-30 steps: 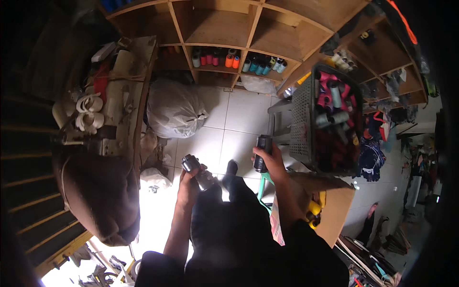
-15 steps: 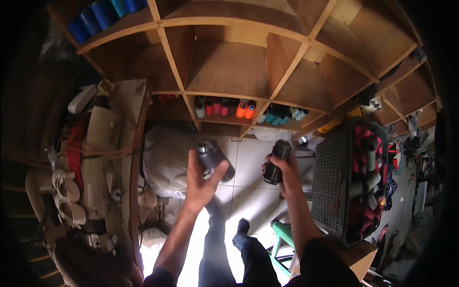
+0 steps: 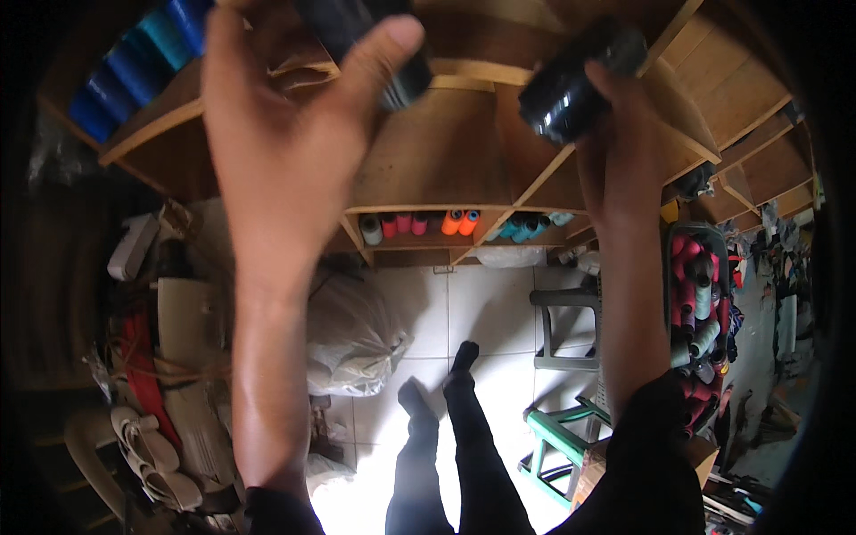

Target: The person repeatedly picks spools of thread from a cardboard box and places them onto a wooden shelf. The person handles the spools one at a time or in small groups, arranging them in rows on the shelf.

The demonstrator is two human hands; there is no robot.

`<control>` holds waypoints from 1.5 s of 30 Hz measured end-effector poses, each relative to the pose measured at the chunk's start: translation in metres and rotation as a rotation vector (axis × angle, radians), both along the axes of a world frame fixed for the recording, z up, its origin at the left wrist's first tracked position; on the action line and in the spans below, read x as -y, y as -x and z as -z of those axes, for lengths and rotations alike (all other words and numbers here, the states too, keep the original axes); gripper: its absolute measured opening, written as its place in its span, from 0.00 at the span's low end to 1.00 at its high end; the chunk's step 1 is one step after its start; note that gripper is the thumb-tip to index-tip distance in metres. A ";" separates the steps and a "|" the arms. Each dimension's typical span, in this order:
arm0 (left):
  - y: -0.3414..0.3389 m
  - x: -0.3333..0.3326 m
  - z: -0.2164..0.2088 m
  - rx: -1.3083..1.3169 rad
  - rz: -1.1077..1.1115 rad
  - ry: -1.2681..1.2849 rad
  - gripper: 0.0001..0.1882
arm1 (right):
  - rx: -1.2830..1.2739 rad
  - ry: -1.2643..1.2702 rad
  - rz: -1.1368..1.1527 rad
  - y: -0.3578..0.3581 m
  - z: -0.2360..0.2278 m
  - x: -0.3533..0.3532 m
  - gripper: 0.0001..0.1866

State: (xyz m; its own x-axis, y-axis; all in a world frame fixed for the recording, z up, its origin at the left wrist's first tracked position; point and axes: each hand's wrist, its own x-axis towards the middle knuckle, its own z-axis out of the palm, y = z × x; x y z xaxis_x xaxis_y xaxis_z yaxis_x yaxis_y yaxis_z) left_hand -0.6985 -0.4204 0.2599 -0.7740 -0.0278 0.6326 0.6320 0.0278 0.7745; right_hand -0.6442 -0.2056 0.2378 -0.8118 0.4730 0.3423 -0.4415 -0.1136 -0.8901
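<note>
My left hand (image 3: 285, 143) is raised in front of the wooden shelf, smeared a little by motion. Its fingers and thumb are around a dark thread spool (image 3: 343, 18), which the top edge of the picture cuts off. Further right, my right hand (image 3: 624, 134) grips a second thread spool (image 3: 571, 85), black and shiny and held at a tilt. Both spools hang in front of the upper compartments of the shelf (image 3: 428, 147), apart from each other. Whether either one touches the wood, I cannot tell.
Blue spools (image 3: 134, 67) stand in the upper left compartment; pink and orange spools (image 3: 460, 221) and teal ones sit low down. A basket (image 3: 700, 236) of spools is at right, near dark and green stools (image 3: 566, 437). A plastic bag (image 3: 352, 334) lies on the floor.
Both hands have risen from over the floor to the upper shelf, each carrying its spool. My feet and the view have shifted, and the basket is now partly behind my right arm.
</note>
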 end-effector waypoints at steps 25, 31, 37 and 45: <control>0.218 -0.070 -0.003 -0.531 -0.229 0.386 0.33 | -0.097 -0.865 0.591 0.249 -0.027 -0.014 0.28; 0.232 -0.064 0.005 -0.499 -0.584 0.516 0.28 | 0.043 -0.889 0.495 0.246 -0.028 -0.009 0.34; 0.203 -0.065 -0.001 0.048 -0.405 0.686 0.22 | 0.293 -1.167 0.439 0.232 -0.034 -0.003 0.35; 0.203 -0.063 0.000 0.106 -0.411 0.761 0.22 | 0.218 -1.274 0.438 0.235 -0.026 -0.007 0.29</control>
State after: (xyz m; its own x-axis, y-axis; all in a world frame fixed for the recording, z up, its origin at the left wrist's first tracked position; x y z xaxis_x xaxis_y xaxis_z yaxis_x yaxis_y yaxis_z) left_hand -0.9015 -0.3576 0.2598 -0.8511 0.0831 0.5184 0.3840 0.7719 0.5066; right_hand -0.8792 -0.1982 0.2640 -0.7716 0.1588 0.6160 -0.0671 0.9426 -0.3271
